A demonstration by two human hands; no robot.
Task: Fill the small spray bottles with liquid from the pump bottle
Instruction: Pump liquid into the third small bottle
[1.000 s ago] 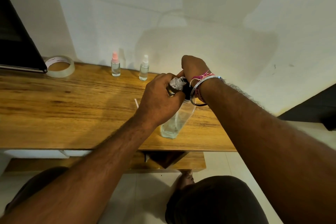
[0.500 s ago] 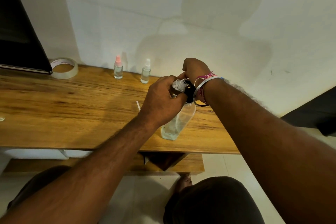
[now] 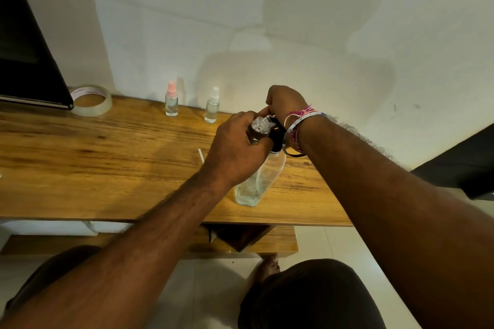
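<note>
A clear pump bottle (image 3: 256, 184) with a black pump top stands near the front edge of the wooden table (image 3: 107, 168). My left hand (image 3: 235, 152) grips a small clear spray bottle (image 3: 260, 125) held against the pump's spout. My right hand (image 3: 284, 100) is curled over the black pump head (image 3: 276, 133) from behind; its fingers are hidden. Two small spray bottles stand by the wall: one with a pink cap (image 3: 171, 100) and one with a white cap (image 3: 212, 107). A thin white tube (image 3: 201, 155) lies on the table left of my left hand.
A roll of clear tape (image 3: 92, 100) lies at the back left, beside a dark flat panel (image 3: 26, 61). A lower shelf (image 3: 267, 240) sits under the table. A dark object (image 3: 459, 160) is at the right edge. My knees and a foot show below.
Both hands and the bottles hold the same position at the pump; only the camera view has shifted slightly.
</note>
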